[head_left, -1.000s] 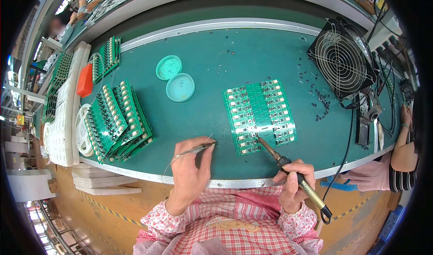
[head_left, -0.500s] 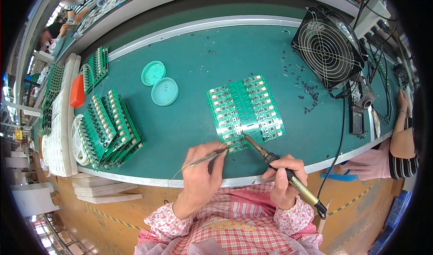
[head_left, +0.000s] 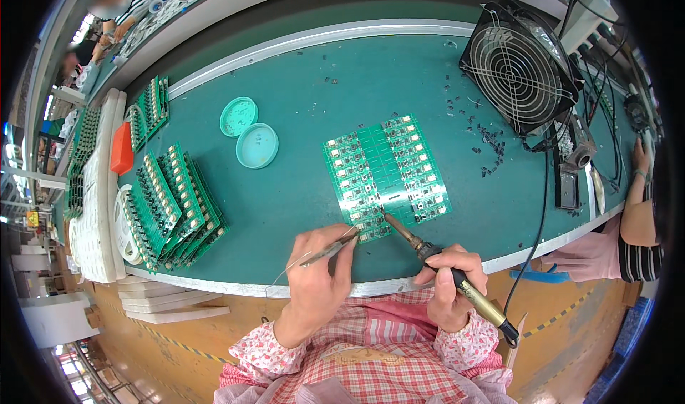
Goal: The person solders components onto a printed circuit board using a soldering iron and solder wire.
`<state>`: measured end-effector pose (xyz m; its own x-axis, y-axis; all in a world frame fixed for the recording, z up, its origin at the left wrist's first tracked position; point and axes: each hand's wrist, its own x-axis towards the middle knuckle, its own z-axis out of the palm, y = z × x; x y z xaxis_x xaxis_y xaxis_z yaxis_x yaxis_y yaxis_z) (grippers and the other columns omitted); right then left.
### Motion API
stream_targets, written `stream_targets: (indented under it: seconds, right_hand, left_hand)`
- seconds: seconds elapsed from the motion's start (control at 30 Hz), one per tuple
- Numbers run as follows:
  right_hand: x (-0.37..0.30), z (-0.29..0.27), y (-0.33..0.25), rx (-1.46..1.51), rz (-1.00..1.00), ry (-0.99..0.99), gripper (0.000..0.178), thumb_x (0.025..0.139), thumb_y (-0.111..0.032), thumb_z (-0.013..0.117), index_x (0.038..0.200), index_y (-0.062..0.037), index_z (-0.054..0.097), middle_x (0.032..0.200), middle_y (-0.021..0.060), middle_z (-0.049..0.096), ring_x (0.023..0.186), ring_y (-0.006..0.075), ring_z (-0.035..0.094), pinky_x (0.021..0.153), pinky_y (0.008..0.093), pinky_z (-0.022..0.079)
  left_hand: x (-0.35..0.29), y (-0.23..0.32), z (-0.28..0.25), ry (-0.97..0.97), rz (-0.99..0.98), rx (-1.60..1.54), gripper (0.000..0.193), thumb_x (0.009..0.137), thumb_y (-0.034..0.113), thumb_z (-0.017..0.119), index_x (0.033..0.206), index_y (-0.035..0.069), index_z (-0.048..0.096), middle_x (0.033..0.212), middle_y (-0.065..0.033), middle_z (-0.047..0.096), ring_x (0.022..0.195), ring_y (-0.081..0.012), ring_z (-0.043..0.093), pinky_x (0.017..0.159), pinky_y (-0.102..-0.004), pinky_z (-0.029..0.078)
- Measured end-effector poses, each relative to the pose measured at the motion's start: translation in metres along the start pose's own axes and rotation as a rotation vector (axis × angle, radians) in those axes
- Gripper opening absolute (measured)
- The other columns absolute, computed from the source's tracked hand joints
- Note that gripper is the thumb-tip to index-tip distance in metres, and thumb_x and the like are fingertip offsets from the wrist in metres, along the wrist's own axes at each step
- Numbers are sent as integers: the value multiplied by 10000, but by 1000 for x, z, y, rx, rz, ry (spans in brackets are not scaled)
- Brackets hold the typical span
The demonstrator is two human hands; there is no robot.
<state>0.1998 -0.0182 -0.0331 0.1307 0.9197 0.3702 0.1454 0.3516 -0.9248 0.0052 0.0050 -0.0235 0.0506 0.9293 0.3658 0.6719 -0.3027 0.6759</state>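
Observation:
A green circuit board panel (head_left: 386,163) lies flat on the green bench mat, with rows of small white and black parts along both sides. My right hand (head_left: 455,281) grips a soldering iron (head_left: 479,303) by its handle. The iron's tip reaches the panel near its lower middle. Closed around a pair of metal tweezers (head_left: 327,251) is my left hand (head_left: 312,275), at the panel's near left corner. A thin solder wire (head_left: 274,283) trails from this hand too. Whether the tweezers' points hold a part is too small to tell.
Stacked circuit boards (head_left: 175,211) stand at the left, near an orange box (head_left: 122,148). Two round turquoise dishes (head_left: 257,146) sit beyond. Small black parts (head_left: 488,147) lie scattered before a black fan (head_left: 515,72). The iron's cord (head_left: 540,225) runs at the right, where another person's arm (head_left: 637,211) shows.
The view has shifted slightly. Both hands keep almost the same pose, with the iron's tip and the tweezers still at the panel's near side.

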Motion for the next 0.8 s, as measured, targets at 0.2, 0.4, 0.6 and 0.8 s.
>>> stream_targets:
  seconds: [0.2, 0.4, 0.6, 0.8]
  right_hand:
    - [4, -2, -3, 29, -77, -64, 98, 923, -99, 609, 980, -30, 650, 643, 55, 685, 581, 180, 645, 586, 327, 528]
    - [6, -4, -4, 106, -218, -112, 121, 912, -78, 622, 1009, -7, 635, 688, 72, 713, 565, 185, 643, 579, 330, 532]
    - [10, -2, -5, 109, -273, -162, 125, 907, -62, 637, 1015, 1, 639, 726, 75, 732, 596, 191, 659, 568, 323, 533]
    - [9, 2, -6, 132, -234, -133, 113, 910, -63, 641, 1011, -13, 654, 748, 72, 739, 607, 194, 656, 579, 330, 548]
  left_hand:
    - [-1, -1, 1, 4, -6, -6, 173, 842, -56, 689, 1001, 10, 680, 995, -120, 714, 859, -280, 664, 763, -356, 523]
    - [-1, -2, 1, 5, 0, -1, 179, 840, -53, 691, 1007, 11, 678, 995, -118, 713, 853, -284, 664, 753, -358, 521]
    - [0, -2, 1, 4, 15, 4, 185, 837, -52, 698, 1011, 5, 675, 993, -123, 711, 846, -291, 662, 747, -362, 516]
    - [0, -2, 1, 7, 28, 4, 194, 830, -58, 705, 1010, 2, 667, 985, -128, 709, 840, -297, 661, 745, -364, 513]
